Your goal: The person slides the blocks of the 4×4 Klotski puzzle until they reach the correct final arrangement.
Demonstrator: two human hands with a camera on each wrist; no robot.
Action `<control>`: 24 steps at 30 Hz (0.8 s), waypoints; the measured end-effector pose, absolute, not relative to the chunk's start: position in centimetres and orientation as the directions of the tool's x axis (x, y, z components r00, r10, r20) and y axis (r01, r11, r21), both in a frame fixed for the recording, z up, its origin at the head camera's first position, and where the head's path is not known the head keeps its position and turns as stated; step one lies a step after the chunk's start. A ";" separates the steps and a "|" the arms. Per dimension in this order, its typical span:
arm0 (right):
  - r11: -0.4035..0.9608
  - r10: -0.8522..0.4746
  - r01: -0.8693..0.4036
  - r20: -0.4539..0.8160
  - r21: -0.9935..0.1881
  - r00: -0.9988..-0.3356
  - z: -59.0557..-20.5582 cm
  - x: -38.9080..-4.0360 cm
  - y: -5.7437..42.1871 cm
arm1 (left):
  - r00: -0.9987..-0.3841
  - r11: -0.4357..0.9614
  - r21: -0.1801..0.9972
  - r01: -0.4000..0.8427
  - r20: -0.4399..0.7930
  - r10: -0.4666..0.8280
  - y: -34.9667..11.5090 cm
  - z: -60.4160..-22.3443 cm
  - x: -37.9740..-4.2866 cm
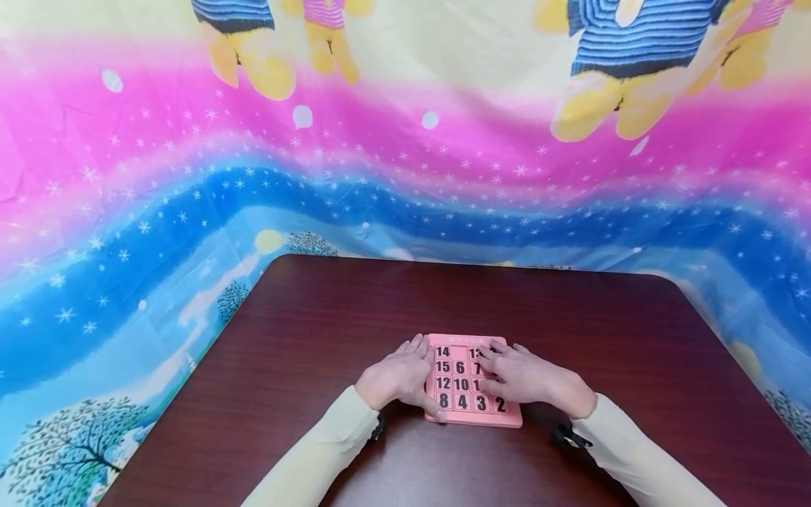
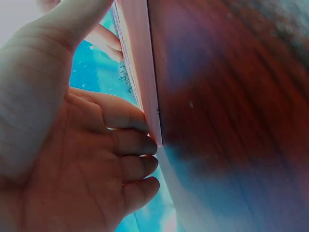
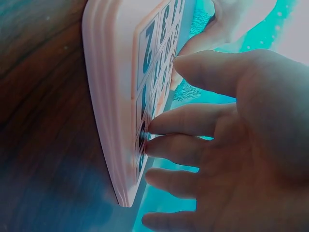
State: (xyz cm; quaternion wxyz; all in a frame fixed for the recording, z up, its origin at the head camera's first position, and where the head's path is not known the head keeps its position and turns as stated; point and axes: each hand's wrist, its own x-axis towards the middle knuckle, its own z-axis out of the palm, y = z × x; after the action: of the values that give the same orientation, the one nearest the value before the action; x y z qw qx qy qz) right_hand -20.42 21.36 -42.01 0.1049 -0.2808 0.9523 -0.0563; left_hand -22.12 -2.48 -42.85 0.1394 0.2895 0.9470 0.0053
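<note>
A pink number slide puzzle (image 1: 461, 418) lies flat on the table, its tiles bearing black numbers. The top row has 14, a gap, then 13; 8, 4, 3 and 2 fill the bottom row. My left hand (image 1: 400, 374) holds the frame at its left side, fingers along the edge and thumb at the near-left corner. Over the right-hand tiles lies my right hand (image 1: 529, 373), its fingers extended and covering several numbers. In the right wrist view, the index and middle fingertips (image 3: 157, 145) touch tiles near the puzzle's raised edge (image 3: 104, 96).
The dark red-brown wooden table (image 1: 355, 303) has rounded far corners. Behind it and along both sides hangs a colourful cloth (image 1: 405, 162) with snowflakes, trees and bear figures. Dark wrist straps (image 1: 573, 436) show at the cream sleeves (image 1: 323, 447).
</note>
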 end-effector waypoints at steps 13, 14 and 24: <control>0.847 -0.527 -0.495 -0.174 -0.197 -0.832 -42.3 -20.6 20.4 | -0.796 0.836 0.074 0.544 -0.270 0.542 -2.4 -43.1 -22.3; 0.849 -0.523 -0.489 -0.181 -0.202 -0.833 -42.3 -20.6 20.2 | -0.796 0.835 0.072 0.545 -0.270 0.542 -2.4 -43.1 -22.3; 0.838 -0.538 -0.509 -0.151 -0.196 -0.829 -42.7 -21.0 18.9 | -0.794 0.834 0.069 0.547 -0.274 0.543 -2.4 -43.0 -22.2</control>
State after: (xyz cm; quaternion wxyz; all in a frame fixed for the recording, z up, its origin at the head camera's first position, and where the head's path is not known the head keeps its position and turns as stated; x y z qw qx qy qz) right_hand -20.96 18.94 -42.72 0.1003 -0.2746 0.9534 -0.0741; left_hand -22.21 -2.35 -42.98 0.1425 0.2876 0.9471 -0.0067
